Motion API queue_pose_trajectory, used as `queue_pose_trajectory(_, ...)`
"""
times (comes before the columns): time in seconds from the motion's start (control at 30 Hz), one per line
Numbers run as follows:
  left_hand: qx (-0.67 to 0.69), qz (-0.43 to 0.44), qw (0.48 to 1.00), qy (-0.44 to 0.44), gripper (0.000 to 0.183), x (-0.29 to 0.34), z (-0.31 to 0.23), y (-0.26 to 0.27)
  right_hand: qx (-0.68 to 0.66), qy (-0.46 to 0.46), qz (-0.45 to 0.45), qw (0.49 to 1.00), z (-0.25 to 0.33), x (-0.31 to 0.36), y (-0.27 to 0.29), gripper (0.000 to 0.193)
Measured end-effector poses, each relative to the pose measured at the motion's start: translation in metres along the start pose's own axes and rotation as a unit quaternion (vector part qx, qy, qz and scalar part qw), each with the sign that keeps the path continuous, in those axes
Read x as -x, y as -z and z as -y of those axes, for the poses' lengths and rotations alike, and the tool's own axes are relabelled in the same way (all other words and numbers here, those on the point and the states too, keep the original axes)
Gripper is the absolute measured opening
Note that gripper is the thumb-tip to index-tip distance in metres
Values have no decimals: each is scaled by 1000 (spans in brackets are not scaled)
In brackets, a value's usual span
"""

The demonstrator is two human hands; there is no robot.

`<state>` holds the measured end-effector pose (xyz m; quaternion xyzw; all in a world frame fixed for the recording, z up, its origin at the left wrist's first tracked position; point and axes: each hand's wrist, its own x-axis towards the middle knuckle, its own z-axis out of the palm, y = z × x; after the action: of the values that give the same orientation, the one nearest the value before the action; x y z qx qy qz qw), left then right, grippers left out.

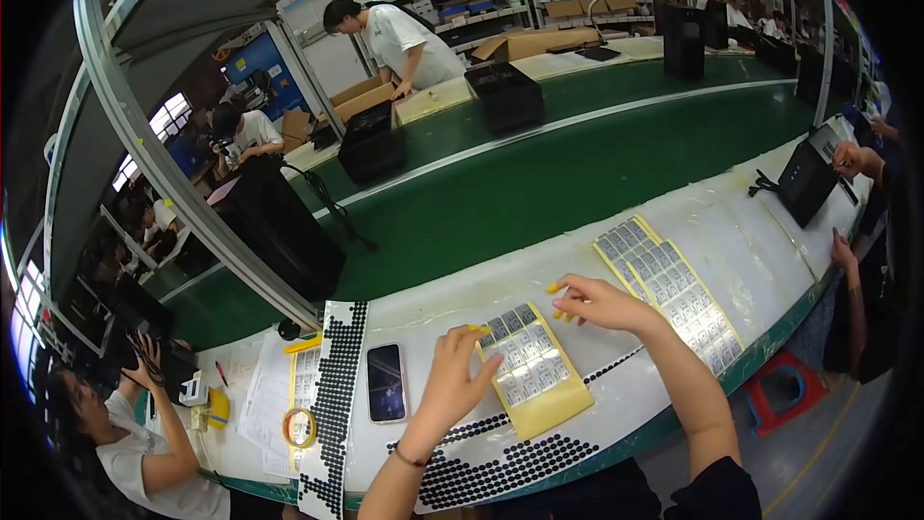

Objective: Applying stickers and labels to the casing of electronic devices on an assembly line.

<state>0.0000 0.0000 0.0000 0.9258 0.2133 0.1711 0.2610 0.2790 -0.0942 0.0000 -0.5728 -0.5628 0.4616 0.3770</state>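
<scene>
Your left hand (448, 385) is by the flat yellow paper sheet w/ rows of small silver-grey stickers (549, 416). That sheet lies right in front of you on the long white-topped desk (717, 221). Your L thumb is over the stickers & your pointer tip is at the sheet's edge, approx 10 o'clock. Those fingers are spread apart. There's a thin dark band (412, 460) on your L wrist.

Your right hand (604, 306) is bent, just past the sheet at abt 1 o'clock. Its thumb & pointer tips are close, but you can't tell if they pinch a tiny thing. Some tips on both hands have yellow covers (555, 287).

From the sheet: at 6 o'clock, partly under it, is a white sheet w/ lots of round black dots (510, 475). At 9 o'clock is a phone w/ a dark screen & pale edge (387, 382). Past it is a long white strip w/ black dots (334, 404). At 2 o'clock are more yellow-backed sheets w/ silver-grey stickers (674, 300), lying flat.
</scene>
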Motion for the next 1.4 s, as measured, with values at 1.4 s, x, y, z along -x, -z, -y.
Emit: queue_pose_trajectory(1.4, 156, -152, 975, -48, 44, -18, -103, 30, 45, 380, -312, 870, 106, 33, -58, 12)
